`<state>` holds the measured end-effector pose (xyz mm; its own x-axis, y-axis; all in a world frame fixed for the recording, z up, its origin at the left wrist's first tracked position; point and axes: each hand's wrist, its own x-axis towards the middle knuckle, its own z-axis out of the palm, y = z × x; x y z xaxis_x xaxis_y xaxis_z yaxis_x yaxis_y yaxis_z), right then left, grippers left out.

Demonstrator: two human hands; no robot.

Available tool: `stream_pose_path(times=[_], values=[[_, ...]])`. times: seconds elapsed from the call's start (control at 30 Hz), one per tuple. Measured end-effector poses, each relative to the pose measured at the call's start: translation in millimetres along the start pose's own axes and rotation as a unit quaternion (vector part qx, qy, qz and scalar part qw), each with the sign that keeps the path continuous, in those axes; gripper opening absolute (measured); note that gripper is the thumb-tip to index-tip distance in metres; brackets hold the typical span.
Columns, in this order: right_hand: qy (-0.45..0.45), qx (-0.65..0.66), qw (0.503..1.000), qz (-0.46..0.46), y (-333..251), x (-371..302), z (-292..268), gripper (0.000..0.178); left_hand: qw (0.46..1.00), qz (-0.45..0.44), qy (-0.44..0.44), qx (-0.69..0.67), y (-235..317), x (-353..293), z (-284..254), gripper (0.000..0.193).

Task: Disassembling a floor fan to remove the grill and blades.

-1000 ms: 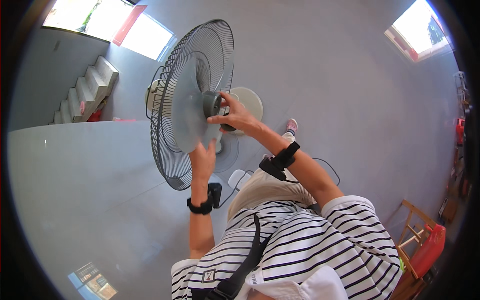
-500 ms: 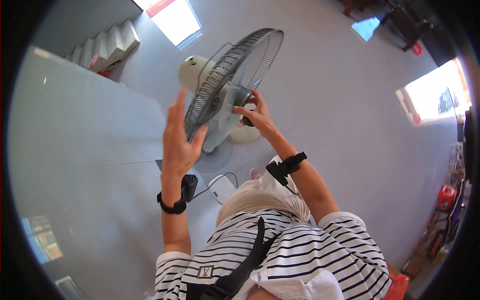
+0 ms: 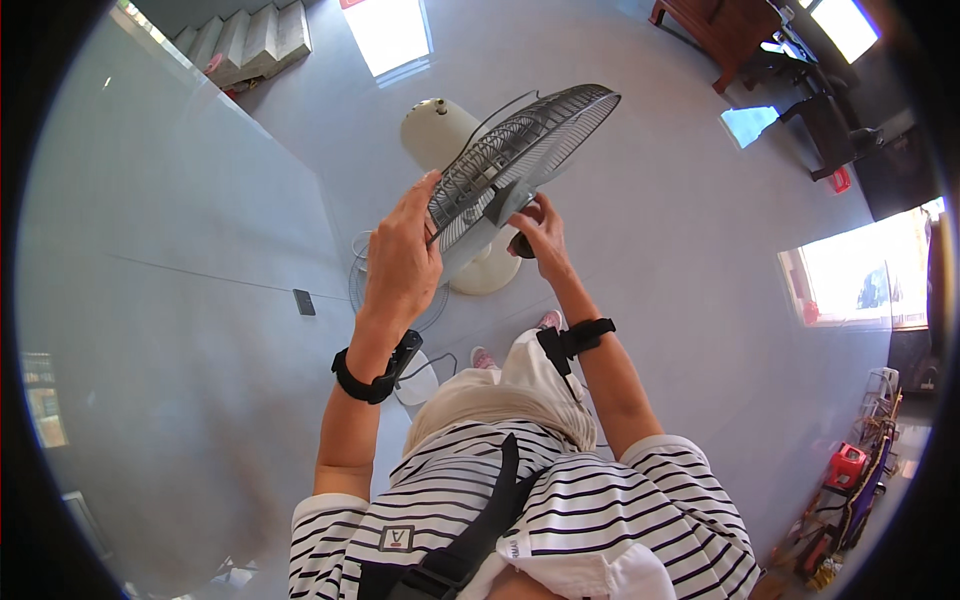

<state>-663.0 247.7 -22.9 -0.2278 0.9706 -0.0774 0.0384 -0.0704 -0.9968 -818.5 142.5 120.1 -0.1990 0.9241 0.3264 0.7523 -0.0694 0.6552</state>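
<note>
A standing fan with a cream motor housing (image 3: 440,135) is in front of me, its dark wire rear grille (image 3: 570,105) tilted up to the right. Pale translucent fan blades (image 3: 465,245) sit before the grille, around a grey hub (image 3: 510,200). My left hand (image 3: 402,255) is closed at the grille's near left rim; its fingertips are partly hidden. The thumb and fingers of my right hand (image 3: 543,235) are closed at the blades' hub. A dark round piece (image 3: 521,245) shows under that hand; I cannot tell whether it is held.
A round wire grille (image 3: 432,318) lies on the floor behind my left forearm. Beyond it are a white pad (image 3: 418,385) and a small dark box (image 3: 304,302) by the glossy left wall. Concrete steps (image 3: 262,45), wooden furniture (image 3: 715,35) and stacked goods (image 3: 850,490) stand farther off.
My left hand has come from spread fingers beside the grille to its rim. My right hand stays at the hub. The fan appears farther right as my view has shifted.
</note>
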Motion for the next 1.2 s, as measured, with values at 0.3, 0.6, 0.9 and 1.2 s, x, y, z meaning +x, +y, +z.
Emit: stream_pose_path(times=[0.3, 0.6, 0.9, 1.2], values=[[-0.15, 0.313, 0.898, 0.269, 5, 11, -4, 0.049, 0.999, -0.04, -0.024, 0.005, 2, 2, -8, 0.055], [-0.087, 0.055, 0.991, 0.085, -6, 4, -2, 0.047, 1.0, -0.008, -0.012, 0.011, -7, 1, -6, 0.058], [0.006, -0.151, 0.98, -0.128, 9, 0, 4, 0.073, 0.999, -0.021, -0.026, 0.002, -1, 2, -3, 0.06], [-0.019, 0.1, 0.988, 0.114, -10, -4, 6, 0.082, 1.0, 0.015, 0.005, -0.012, -2, 0, 3, 0.062]])
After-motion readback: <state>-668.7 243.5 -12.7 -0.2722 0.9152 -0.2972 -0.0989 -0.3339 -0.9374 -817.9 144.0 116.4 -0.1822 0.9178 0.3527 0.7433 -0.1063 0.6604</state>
